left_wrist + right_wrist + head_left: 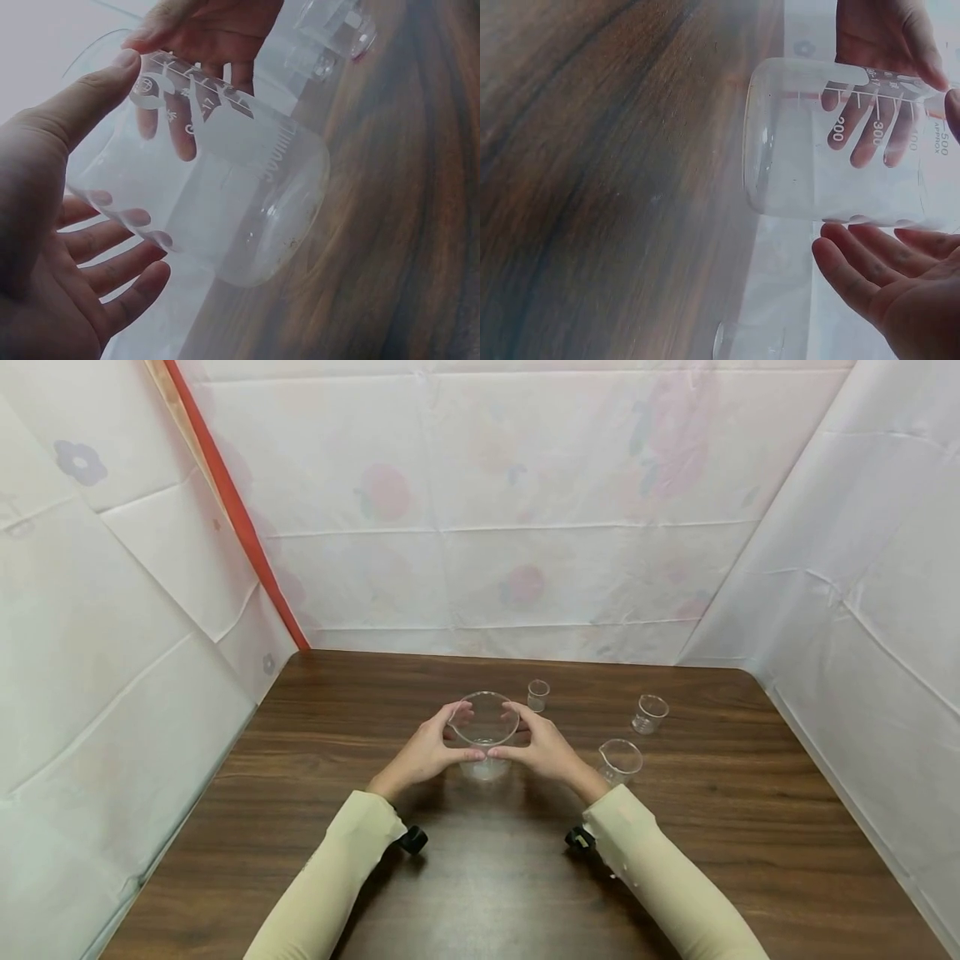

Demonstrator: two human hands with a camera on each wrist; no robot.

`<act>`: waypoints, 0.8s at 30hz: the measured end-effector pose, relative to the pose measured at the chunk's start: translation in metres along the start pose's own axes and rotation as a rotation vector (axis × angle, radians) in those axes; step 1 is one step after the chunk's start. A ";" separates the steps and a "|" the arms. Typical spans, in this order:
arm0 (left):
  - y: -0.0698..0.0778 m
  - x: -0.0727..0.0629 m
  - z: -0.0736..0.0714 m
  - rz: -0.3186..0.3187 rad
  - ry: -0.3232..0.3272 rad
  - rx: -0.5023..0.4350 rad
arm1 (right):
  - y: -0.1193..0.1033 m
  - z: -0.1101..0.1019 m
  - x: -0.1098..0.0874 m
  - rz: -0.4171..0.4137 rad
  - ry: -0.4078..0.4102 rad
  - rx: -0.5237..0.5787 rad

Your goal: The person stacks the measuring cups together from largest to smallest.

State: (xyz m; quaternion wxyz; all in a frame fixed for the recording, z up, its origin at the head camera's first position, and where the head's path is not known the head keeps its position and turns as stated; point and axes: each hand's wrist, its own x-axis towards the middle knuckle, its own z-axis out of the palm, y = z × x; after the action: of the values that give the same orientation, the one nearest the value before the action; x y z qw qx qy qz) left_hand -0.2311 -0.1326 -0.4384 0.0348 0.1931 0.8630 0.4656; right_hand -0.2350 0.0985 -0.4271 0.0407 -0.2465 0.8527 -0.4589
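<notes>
A large clear glass beaker [486, 766] with white printed markings stands upright between both hands at the middle of the table. My left hand [431, 747] grips its left side, thumb across the near face and fingers round the far side. On the other side my right hand [551, 750] grips it the same way, the two thumbs nearly meeting in front. In the right wrist view the beaker [795, 150] shows a printed scale with 200, 300 and 500. The left wrist view shows fingertips [135, 217] pressed to the glass.
Three smaller glass beakers stand to the right on the wooden table [480, 893]: a tiny beaker [537, 695] just behind the right hand, a small beaker [649, 714] farther right, and a medium beaker [621, 760] beside the right wrist. White patterned sheets [480, 510] enclose the table.
</notes>
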 end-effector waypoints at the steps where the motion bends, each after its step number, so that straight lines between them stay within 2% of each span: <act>1: 0.001 0.000 0.001 0.004 0.000 -0.005 | -0.001 -0.001 -0.001 -0.003 0.004 0.002; 10: 0.013 -0.004 0.009 0.050 -0.007 -0.058 | -0.009 -0.007 -0.020 0.003 0.069 -0.048; 16: 0.020 -0.010 0.017 0.093 -0.012 -0.082 | -0.014 -0.010 -0.033 -0.025 0.092 -0.003; 24: 0.030 -0.019 0.028 0.116 -0.026 -0.078 | -0.013 -0.012 -0.054 -0.044 0.109 0.008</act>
State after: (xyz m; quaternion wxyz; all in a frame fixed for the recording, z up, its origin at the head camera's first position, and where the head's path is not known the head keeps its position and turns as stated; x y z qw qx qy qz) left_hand -0.1981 -0.1024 -0.4315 0.0264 0.2472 0.8310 0.4977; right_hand -0.1865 0.1259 -0.4183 -0.0149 -0.2396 0.8462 -0.4758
